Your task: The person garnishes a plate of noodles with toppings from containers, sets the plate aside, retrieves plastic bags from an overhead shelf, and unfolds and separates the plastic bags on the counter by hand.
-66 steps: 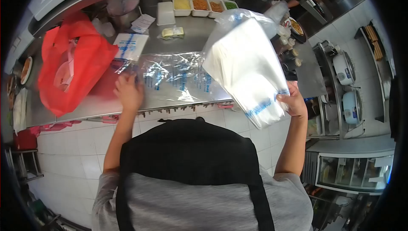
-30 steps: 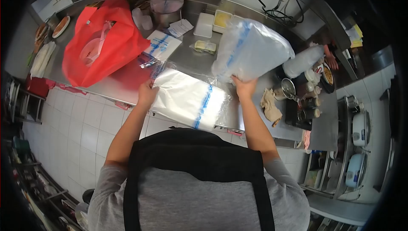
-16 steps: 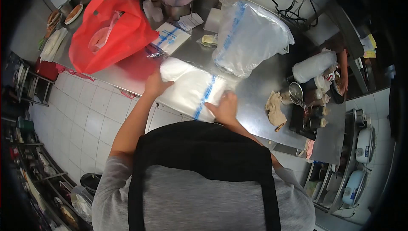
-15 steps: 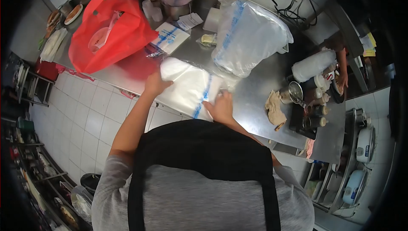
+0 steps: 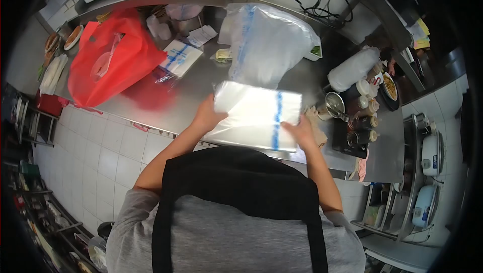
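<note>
In front of my chest, a flat pack of plastic bags (image 5: 249,114), whitish with a blue printed band near its right end, is held between both hands above the steel counter's front edge. My left hand (image 5: 209,115) grips its left side, thumb on top. Around the right edge closes my right hand (image 5: 302,133), its thumb lying by the blue band. The fingers under the pack are hidden. Just behind it lies a large clear bag (image 5: 271,44) with a similar blue stripe.
A red bag (image 5: 118,59) sits on the counter (image 5: 201,79) at left, beside a smaller blue-printed pack (image 5: 181,58). On the right are a metal pot (image 5: 334,106), a tan cloth (image 5: 317,127) and several sauce bottles (image 5: 363,122). A noodle dish (image 5: 389,87) stands behind them.
Both hands have moved to the right with the pack, which now looks flatter and squarer. My right hand has shifted onto its right edge. The view has turned slightly.
</note>
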